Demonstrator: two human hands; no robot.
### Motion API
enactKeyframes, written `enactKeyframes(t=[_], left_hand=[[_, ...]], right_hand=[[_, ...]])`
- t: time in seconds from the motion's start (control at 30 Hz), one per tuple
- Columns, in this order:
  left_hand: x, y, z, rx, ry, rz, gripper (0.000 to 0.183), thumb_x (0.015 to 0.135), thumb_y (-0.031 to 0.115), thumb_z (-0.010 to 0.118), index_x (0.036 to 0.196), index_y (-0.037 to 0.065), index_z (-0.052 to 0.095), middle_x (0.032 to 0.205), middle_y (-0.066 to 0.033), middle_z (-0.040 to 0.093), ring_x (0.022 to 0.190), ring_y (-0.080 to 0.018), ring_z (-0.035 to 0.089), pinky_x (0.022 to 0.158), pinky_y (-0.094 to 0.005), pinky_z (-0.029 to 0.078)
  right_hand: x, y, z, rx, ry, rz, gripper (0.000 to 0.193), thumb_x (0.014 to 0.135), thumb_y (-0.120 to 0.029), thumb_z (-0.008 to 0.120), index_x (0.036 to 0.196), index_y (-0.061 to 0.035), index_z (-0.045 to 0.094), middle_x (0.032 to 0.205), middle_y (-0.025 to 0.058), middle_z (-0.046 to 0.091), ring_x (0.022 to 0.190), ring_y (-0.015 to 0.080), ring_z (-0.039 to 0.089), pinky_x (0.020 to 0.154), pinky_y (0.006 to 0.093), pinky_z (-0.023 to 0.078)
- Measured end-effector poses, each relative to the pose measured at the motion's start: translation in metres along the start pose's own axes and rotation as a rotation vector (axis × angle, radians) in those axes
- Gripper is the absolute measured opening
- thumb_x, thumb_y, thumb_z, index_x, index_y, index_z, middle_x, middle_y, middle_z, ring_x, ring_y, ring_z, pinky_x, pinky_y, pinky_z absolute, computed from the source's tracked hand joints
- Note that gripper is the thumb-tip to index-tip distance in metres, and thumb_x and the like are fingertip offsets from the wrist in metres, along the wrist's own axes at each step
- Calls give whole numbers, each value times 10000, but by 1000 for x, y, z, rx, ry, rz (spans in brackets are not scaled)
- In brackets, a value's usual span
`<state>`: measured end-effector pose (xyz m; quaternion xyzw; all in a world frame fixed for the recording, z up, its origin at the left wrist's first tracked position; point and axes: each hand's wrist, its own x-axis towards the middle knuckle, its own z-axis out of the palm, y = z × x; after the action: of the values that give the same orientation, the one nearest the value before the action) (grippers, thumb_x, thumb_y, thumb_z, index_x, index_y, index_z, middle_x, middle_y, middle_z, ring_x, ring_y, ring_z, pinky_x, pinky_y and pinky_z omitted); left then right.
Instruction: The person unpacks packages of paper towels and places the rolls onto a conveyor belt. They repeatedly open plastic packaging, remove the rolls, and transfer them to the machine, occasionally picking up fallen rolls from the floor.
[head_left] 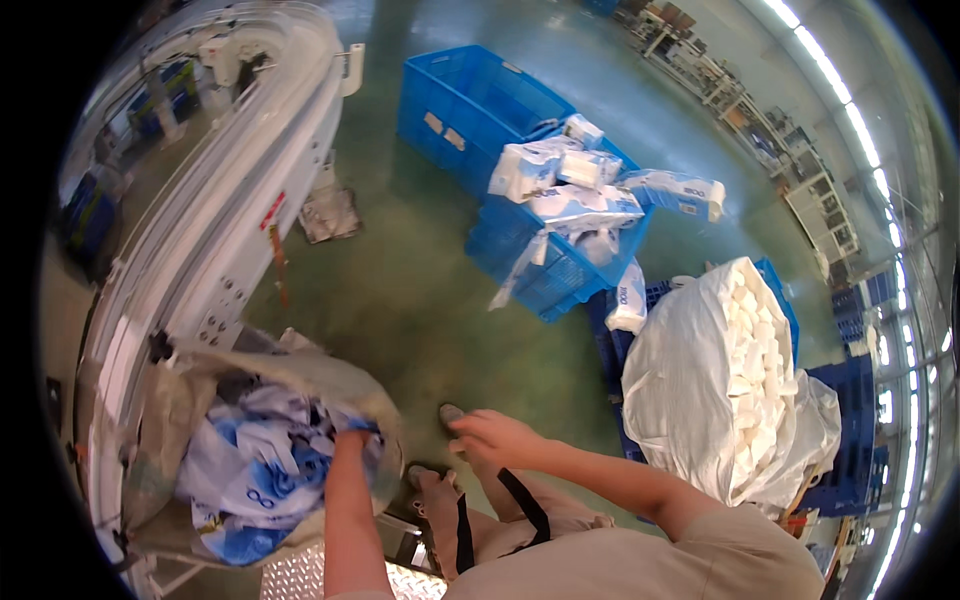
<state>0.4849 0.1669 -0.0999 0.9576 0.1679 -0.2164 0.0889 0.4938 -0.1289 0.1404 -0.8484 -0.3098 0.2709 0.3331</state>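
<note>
My left hand (352,440) reaches down into a large beige sack (385,400) full of crumpled white and blue plastic film wrappers (265,470). The film hides its fingers, so I cannot see whether they grip anything. My right hand (495,438) hangs in front of my body, above my legs and shoe. Its fingers are loosely bent and apart from the thumb, and nothing shows in them.
A white curved conveyor (235,200) stands to the left, above the sack. Blue crates (455,130) ahead hold wrapped white and blue packs (585,205). At right, a white sack (675,390) of white rolls (750,350) stands on a blue pallet (615,345).
</note>
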Motion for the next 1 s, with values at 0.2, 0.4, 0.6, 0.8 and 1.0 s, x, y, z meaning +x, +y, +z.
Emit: enactKeyframes(t=[0.2,0.4,0.6,0.8,1.0], left_hand=[[-20,-12,-8,40,-59,271,512,854,397,440,1261,91,482,1372,-148,356,1257,-367,314,1018,-511,249],[-52,-48,-88,119,-187,592,456,863,340,431,1226,75,508,1311,-175,429,1200,-387,386,1000,-471,303],[-120,-29,-170,344,-421,347,414,866,287,454,1169,16,530,1213,-229,505,1109,-410,470,954,-457,367],[-193,15,-166,407,70,-338,438,848,182,534,1217,-37,450,1140,-234,534,1084,-407,472,940,-458,372],[-226,336,-93,-153,-44,-1,548,808,108,567,1309,-8,377,1319,-222,405,1247,-370,352,1036,-447,264]], right_hand=[[-221,170,8,-117,292,818,283,840,-174,507,1059,-24,604,1002,176,633,903,318,613,798,364,487],[-317,211,4,114,273,1189,276,791,-239,535,905,-22,662,806,149,667,798,297,639,714,361,497],[-333,319,-12,25,571,1017,310,800,-249,537,975,-14,641,772,135,667,646,234,644,612,343,506],[-334,436,-90,683,643,1149,335,855,-224,475,1062,13,590,784,127,675,577,174,630,503,296,494],[-320,590,-144,896,755,1223,481,857,-235,494,1266,0,402,992,168,597,686,202,621,548,313,509]])
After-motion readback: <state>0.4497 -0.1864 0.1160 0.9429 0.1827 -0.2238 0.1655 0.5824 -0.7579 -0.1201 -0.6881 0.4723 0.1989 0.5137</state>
